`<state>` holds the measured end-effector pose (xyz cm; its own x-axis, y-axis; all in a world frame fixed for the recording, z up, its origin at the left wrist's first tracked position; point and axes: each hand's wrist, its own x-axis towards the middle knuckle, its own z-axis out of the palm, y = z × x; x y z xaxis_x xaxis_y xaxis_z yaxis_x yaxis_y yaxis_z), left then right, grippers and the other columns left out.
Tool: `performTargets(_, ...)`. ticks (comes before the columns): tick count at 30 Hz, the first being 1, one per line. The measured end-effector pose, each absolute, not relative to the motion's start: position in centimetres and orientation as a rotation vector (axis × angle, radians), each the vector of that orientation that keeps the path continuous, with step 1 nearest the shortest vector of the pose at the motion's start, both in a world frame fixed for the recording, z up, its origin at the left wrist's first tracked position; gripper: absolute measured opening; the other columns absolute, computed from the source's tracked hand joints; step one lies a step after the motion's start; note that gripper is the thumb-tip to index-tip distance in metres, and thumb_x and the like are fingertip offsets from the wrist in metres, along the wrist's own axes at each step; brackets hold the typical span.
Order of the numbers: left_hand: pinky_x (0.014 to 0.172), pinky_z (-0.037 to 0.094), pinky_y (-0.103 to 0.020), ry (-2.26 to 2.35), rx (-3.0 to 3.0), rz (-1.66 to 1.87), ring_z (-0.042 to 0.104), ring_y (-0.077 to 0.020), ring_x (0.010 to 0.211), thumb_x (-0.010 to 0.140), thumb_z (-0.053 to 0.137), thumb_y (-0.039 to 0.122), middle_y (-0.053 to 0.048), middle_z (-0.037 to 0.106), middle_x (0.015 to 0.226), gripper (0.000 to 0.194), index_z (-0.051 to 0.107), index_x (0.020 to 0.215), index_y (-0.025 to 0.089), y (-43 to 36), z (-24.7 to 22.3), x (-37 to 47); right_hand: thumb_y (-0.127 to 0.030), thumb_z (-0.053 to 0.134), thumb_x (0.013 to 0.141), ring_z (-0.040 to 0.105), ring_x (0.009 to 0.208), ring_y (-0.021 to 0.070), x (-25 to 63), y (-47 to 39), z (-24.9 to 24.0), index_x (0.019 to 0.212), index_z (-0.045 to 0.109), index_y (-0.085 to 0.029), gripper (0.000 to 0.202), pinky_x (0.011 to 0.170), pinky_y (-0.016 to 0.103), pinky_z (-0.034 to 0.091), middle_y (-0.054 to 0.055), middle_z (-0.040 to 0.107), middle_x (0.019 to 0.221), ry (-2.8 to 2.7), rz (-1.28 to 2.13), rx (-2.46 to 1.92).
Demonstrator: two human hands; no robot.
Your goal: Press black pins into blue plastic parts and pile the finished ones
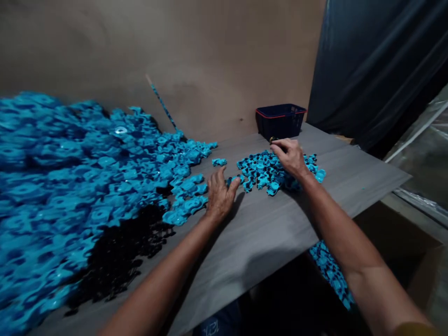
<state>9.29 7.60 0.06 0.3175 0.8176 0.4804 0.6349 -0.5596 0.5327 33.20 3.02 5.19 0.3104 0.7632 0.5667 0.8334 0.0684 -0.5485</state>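
My left hand point(220, 195) is low over the table with its fingers apart, beside a few loose blue plastic pieces point(219, 162). Whether its fingertips touch any of them I cannot tell. My right hand point(293, 157) is closed in a pinch, with a small dark piece with a yellowish tint point(272, 139) at its fingertips; its exact kind is too small to make out. Below that hand lies a small heap of blue pieces with black parts on them point(261, 169).
A large mound of blue plastic pieces point(63, 172) covers the left side, with small black parts point(122, 247) at its front. A thin stick point(163, 103) leans on the back board. A dark basket point(280, 123) stands behind. More blue pieces point(331, 270) lie below the table's edge.
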Motion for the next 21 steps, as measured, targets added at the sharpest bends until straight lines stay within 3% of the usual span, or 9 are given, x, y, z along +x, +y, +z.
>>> performTargets(2,0.118,0.028,-0.060,1.340,2.291,0.959,0.038,-0.0391,0.145,0.093,0.053,0.047,-0.024,0.047,0.149,0.067,0.039,0.148,0.013,9.4,-1.2,9.9,-0.048,0.044,0.101,0.055,0.124,0.0329,38.1,1.8,5.0,0.117,0.075,-0.027,0.041,0.107,0.055,0.040,0.008,0.071,0.127,-1.419,-0.075,-1.952)
performTargets(5,0.120,0.025,-0.061,1.213,2.233,0.880,0.034,-0.0430,0.147,0.078,0.073,0.057,-0.022,0.044,0.154,0.092,0.037,0.153,0.017,9.8,-2.0,10.8,-0.056,0.033,0.102,0.048,0.135,0.0388,43.8,0.5,3.7,0.134,0.066,-0.031,0.052,0.108,0.067,0.037,0.008,0.064,0.142,-1.466,0.033,-2.230)
performTargets(9,0.119,0.026,-0.061,1.103,2.315,0.761,0.035,-0.0465,0.146,0.055,0.089,0.060,-0.021,0.042,0.157,0.122,0.033,0.156,0.022,9.1,-2.3,11.8,-0.061,0.035,0.100,0.041,0.141,0.0417,47.2,1.3,2.1,0.144,0.057,-0.032,0.057,0.111,0.070,0.032,0.008,0.055,0.153,-1.546,0.101,-2.281)
performTargets(13,0.117,0.029,-0.060,1.171,2.421,0.653,0.039,-0.0425,0.145,0.058,0.088,0.061,-0.022,0.042,0.157,0.122,0.029,0.158,0.024,8.8,-2.2,12.7,-0.064,0.042,0.097,0.040,0.142,0.0405,47.1,3.7,1.2,0.149,0.052,-0.034,0.061,0.112,0.067,0.033,0.010,0.051,0.156,-1.665,0.108,-2.271)
performTargets(21,0.109,0.027,-0.074,1.303,2.466,0.456,0.032,-0.0495,0.146,0.058,0.085,0.068,-0.022,0.034,0.161,0.120,0.029,0.159,0.032,5.3,-1.1,15.7,-0.063,0.051,0.095,0.047,0.136,0.0386,45.7,3.7,-0.2,0.138,0.063,-0.034,0.053,0.110,0.066,0.035,0.011,0.052,0.151,-1.796,0.109,-2.232)
